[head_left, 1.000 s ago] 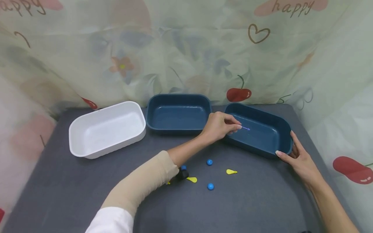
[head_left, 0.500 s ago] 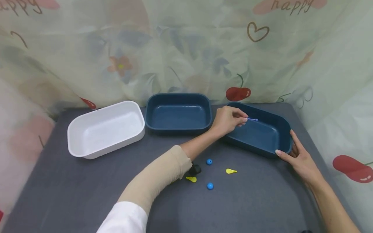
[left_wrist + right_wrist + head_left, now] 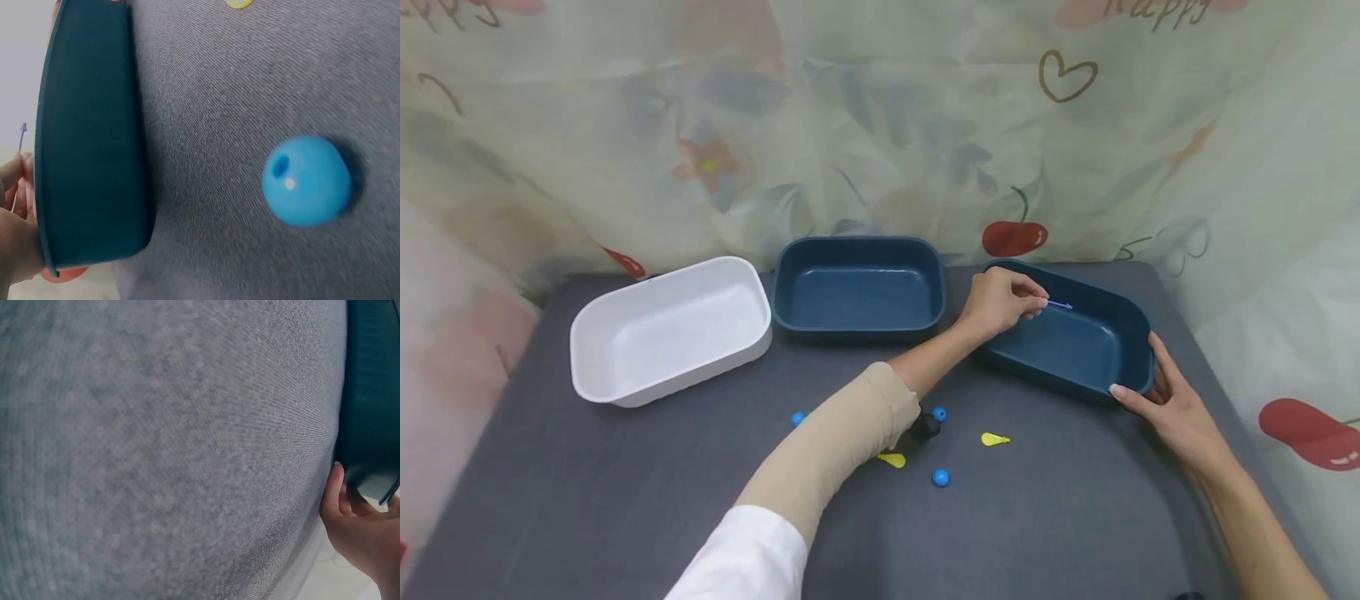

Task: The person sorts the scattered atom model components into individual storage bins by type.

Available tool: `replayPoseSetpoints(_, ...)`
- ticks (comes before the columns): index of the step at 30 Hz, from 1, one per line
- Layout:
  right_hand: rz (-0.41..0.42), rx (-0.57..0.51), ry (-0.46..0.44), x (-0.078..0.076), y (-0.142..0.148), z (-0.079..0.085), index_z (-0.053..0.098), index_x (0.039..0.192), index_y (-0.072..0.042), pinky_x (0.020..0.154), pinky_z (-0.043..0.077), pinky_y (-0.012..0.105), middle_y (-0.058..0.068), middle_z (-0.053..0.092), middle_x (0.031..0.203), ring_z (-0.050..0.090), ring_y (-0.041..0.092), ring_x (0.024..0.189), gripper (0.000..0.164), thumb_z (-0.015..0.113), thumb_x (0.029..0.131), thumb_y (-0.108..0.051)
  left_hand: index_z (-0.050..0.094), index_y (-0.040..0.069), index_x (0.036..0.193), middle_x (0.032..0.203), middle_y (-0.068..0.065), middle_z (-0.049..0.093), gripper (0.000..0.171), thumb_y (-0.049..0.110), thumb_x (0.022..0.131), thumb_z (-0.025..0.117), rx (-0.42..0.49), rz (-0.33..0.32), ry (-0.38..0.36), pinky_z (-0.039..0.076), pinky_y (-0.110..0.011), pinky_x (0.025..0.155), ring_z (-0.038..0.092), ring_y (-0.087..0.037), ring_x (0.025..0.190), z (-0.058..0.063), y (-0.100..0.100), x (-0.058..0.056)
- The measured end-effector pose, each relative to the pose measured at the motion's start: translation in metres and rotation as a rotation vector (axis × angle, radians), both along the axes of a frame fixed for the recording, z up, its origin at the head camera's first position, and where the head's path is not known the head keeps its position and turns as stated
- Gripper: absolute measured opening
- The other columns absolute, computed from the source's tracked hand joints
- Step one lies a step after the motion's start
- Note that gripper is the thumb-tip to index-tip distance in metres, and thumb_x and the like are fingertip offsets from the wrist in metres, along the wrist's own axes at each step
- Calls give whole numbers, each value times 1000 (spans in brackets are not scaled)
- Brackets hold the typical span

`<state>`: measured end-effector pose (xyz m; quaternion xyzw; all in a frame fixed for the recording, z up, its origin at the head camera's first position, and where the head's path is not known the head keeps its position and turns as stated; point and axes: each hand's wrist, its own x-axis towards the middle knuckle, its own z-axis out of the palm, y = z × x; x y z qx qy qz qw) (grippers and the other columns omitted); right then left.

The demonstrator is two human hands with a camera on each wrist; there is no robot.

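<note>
My left hand (image 3: 1003, 302) reaches over the left end of the right-hand dark blue tray (image 3: 1052, 379). Between thumb and fingers it pinches a thin purple stick (image 3: 1060, 305), whose small flared tip (image 3: 24, 127) points away from the hand. At the tray's near right corner, my right hand (image 3: 1176, 417) grips the wall, thumb on the front side and fingers round the end. Blue beads lie on the table in front, one bead (image 3: 941, 477) nearest me and another bead (image 3: 306, 181) with its hole showing in the left wrist view.
A second blue tray (image 3: 859, 336) stands at back centre, and a white tray (image 3: 700, 379) at left. Yellow drop-shaped pieces (image 3: 995, 439) lie on the grey table (image 3: 1037, 533). The left sleeve (image 3: 842, 442) covers part of the table. A patterned curtain (image 3: 880, 125) hangs behind.
My left hand has moved right and farther back over the right-hand blue tray, carrying the purple stick. The right hand keeps its grip on the tray corner.
</note>
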<state>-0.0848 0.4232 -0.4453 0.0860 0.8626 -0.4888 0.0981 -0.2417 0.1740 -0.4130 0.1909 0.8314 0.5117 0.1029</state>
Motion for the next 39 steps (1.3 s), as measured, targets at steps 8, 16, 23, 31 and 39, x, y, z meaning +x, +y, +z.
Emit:
replayPoseSetpoints(8, -12, 18, -1, -1, -1, 0, -14, 153, -46, 82, 36, 4, 19, -5, 164, 11, 50, 146, 93, 61, 99, -37, 81, 17, 93, 70, 11, 70, 8, 21, 89, 74, -15, 36, -41, 47, -17, 53, 70, -7, 71, -7, 14, -5)
replayPoseSetpoints(16, -18, 11, 4, -1, -1, 1, -14, 153, -46, 81, 38, 4, 20, -3, 164, 15, 50, 145, 92, 60, 100, -36, 81, 18, 86, 66, 10, 69, 4, 21, 86, 78, -12, 98, -187, 49, -17, 55, 72, -10, 72, -8, 23, -5)
replayPoseSetpoints(23, -8, -1, 2, 0, -1, 1, -14, 152, -48, 84, 34, 2, 17, -7, 164, 9, 49, 146, 91, 60, 100, -35, 81, 15, 80, 62, 6, 69, 5, 17, 84, 80, -73, 131, -248, 54, -20, 58, 72, -12, 67, -10, 27, -10)
replayPoseSetpoints(31, 10, 6, -3, 1, -1, 2, -15, 152, -47, 110, 16, 65, 16, -12, 163, 4, 52, 145, 91, 59, 101, -36, 78, 15, 69, 57, 5, 67, 15, 11, 82, 82, -185, 184, -341, 54, -19, 55, 68, -7, 56, -19, 36, -18)
replayPoseSetpoints(39, 8, 0, 8, 2, -1, 0, -15, 153, -46, 95, 34, 8, 20, -5, 164, 9, 52, 145, 91, 59, 101, -35, 77, 15, 65, 56, 5, 66, 18, 10, 82, 82, -283, 181, -336, 51, -18, 50, 65, -6, 51, -26, 40, -23)
